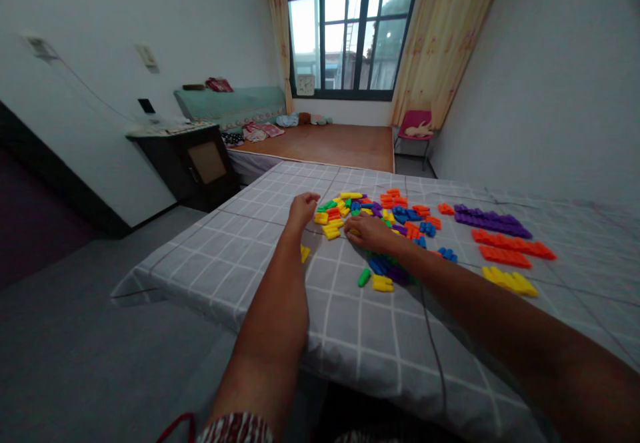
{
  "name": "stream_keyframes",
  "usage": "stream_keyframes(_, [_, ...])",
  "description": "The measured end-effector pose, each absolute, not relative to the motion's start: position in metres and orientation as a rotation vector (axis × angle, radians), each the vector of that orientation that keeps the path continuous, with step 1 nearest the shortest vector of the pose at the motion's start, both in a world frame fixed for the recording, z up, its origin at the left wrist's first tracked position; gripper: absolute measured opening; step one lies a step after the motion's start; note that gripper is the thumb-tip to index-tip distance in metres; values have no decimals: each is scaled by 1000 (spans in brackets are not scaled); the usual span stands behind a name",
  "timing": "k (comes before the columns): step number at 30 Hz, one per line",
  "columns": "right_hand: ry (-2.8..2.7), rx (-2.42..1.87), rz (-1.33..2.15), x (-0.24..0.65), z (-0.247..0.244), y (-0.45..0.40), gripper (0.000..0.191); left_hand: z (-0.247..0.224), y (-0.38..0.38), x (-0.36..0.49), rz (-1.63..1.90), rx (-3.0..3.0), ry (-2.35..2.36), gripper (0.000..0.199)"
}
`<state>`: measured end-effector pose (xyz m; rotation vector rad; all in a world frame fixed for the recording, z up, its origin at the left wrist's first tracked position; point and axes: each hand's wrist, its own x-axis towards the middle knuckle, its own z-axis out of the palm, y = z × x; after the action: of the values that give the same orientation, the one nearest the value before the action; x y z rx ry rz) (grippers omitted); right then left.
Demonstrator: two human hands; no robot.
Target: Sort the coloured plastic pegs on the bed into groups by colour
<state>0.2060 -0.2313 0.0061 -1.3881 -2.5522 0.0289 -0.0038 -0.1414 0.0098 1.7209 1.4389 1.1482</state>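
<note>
Poising left hand (303,207) beside block pile (387,216), fingers loosely bent; holding right hand (371,231) over it, fingers curled; can't tell either grip.

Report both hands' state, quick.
Left hand: loosely curled beside the plastic building pieces; whether it holds one cannot be told.
Right hand: curled down over them; grip hidden.

From where we stand, the right hand (369,231) hides part of the block pile (386,215); the left forearm (280,309) partly covers a yellow block (305,254).
</note>
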Motion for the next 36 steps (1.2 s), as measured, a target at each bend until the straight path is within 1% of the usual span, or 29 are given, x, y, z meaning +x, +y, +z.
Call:
stream_keyframes(2, [-2521, -1501, 115, 219, 11, -223, 25, 3, -143, 3, 881, 2006, 1580, 32])
stream_keyframes(4, [-2488, -1599, 195, 230, 17, -209, 32, -2, -147, 8, 692, 2156, 1652, 33])
stream_keyframes(6, [-2421, -1667, 182, 241, 21, -189, 37, -4, -152, 13, 624, 2211, 1670, 34])
stream_keyframes(9, [-2260, -1751, 73, 250, 23, -153, 28, -3, -157, 16, 566, 2301, 1661, 37])
stream_keyframes(10, [-2218, -1767, 55, 250, 22, -142, 30, -2, -159, 17, 541, 2329, 1641, 36])
stream_keyframes(13, [-2181, -1761, 68, 243, 15, -114, 48, 0, -161, 20, 463, 2377, 1529, 31])
stream_keyframes(15, [-2231, -1722, 119, 234, 11, -103, 54, 0, -163, 21, 431, 2396, 1479, 28])
stream_keyframes(18, [-2320, -1678, 200, 228, 11, -97, 43, -1, -163, 22, 488, 2397, 1542, 24])
stream_keyframes(21, [-2291, -1538, 290, 234, 20, -104, 34, 0, -159, 22, 763, 2316, 1613, 24])
stream_keyframes(23, [-2232, -1360, 488, 241, 27, -117, 34, 1, -156, 26, 1025, 2212, 1522, 28])
stream_keyframes(25, [-2163, -1187, 774, 246, 31, -137, 38, 2, -153, 32, 1189, 2084, 1305, 32])
stream_keyframes(27, [-2089, -1076, 1014, 249, 33, -157, 42, 2, -154, 40, 1193, 1970, 1063, 33])
stream_keyframes(29, [-2036, -1027, 1133, 252, 33, -175, 43, 2, -156, 46, 1125, 1878, 891, 34])
stream_keyframes(33, [-1972, -1125, 1109, 277, 36, -201, 45, 2, -161, 46, 1095, 1741, 815, 38])
stream_keyframes(36, [-1798, -1288, 1048, 320, 50, -223, 42, 3, -161, 43, 1110, 1736, 828, 43])
